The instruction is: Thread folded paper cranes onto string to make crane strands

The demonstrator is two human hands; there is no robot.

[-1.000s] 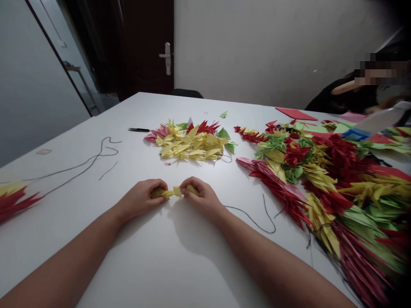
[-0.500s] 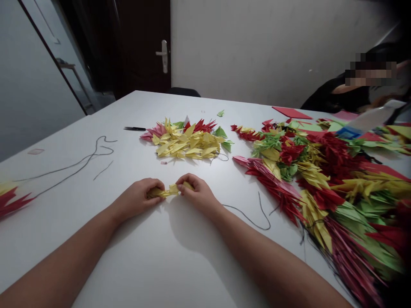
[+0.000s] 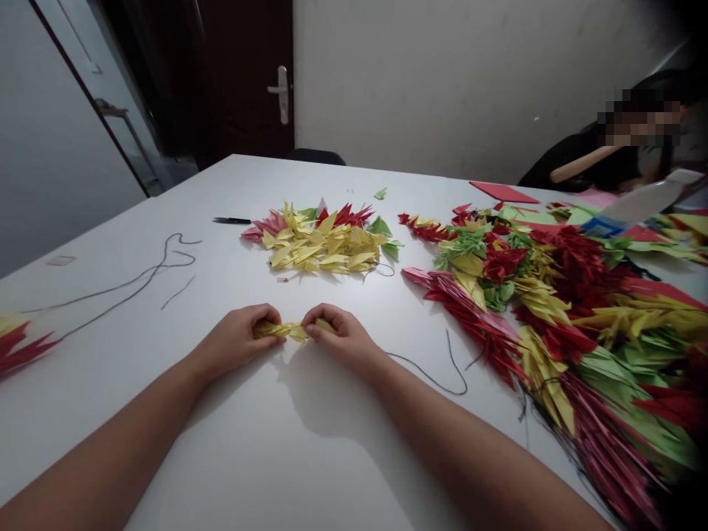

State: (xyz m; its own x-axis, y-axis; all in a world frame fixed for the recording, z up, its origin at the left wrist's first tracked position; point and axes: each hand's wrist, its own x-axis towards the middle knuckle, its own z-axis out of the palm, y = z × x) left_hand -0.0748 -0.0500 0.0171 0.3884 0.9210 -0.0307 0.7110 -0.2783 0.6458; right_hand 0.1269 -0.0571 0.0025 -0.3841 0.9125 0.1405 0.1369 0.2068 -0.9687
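My left hand [image 3: 246,339] is closed around a bundle of yellow folded-paper pieces [image 3: 288,331]. Its other end is pinched by my right hand [image 3: 340,332], thumb against fingers. Both hands hover just above the white table [image 3: 237,457], and the fingers hide much of the yellow paper. A dark cord [image 3: 428,372] lies by my right wrist. Beyond the hands sits a pile of yellow folded-paper pieces [image 3: 326,247], with pink, red and green ones at its back and sides.
Strung red, yellow and green paper pieces [image 3: 553,295] heap up on the right, with a plastic bottle [image 3: 641,206] leaning there. Black scissors [image 3: 232,220] lie behind. Loose cord [image 3: 141,280] runs to red paper [image 3: 22,350] at left. A person [image 3: 586,158] sits at the far right.
My hands stay nearly in place, while the yellow paper between the fingertips has shifted slightly. The person at the far right has moved an arm toward the head.
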